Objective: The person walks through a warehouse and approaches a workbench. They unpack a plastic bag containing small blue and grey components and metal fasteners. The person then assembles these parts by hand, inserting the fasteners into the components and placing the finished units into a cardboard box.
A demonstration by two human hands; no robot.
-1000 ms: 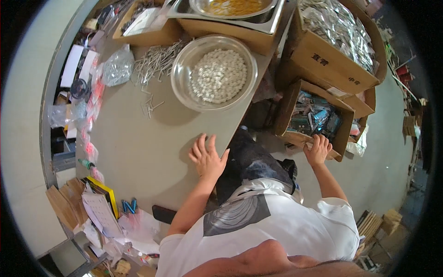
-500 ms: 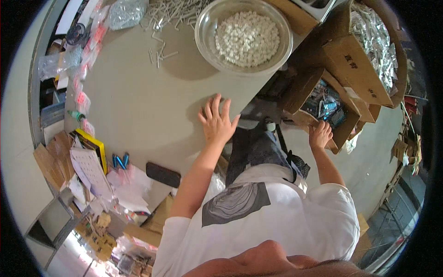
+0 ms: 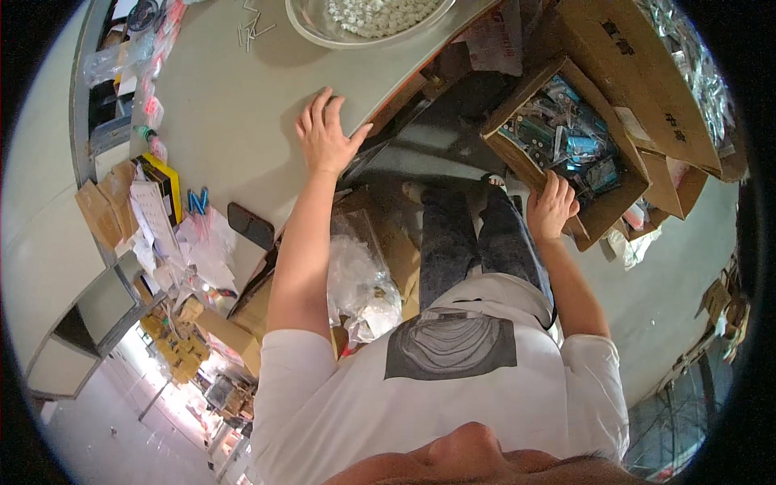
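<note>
My left hand [image 3: 328, 136] lies on the grey tabletop [image 3: 234, 121] near its edge, fingers spread, holding nothing. On the right, my right hand [image 3: 551, 207] has its fingers hooked over the near rim of an open cardboard box [image 3: 517, 162]. Inside that box are small clear packets [image 3: 584, 147] with blue and dark contents; their kind is not plain. At the top of the table stands a metal bowl [image 3: 303, 26] full of small white pieces [image 3: 380, 14], partly cut off by the view's edge.
A taller carton [image 3: 638, 73] holding shiny silver packets [image 3: 687, 56] rises behind the box. A black phone [image 3: 250, 225], blue pens [image 3: 197, 200] and papers lie at the table's left. A clear plastic bag [image 3: 360, 279] sits below the table edge, beside my legs.
My view has shifted, so the bowl sits higher and more of the floor and my legs shows. My left hand stays on the table and my right hand on the box rim.
</note>
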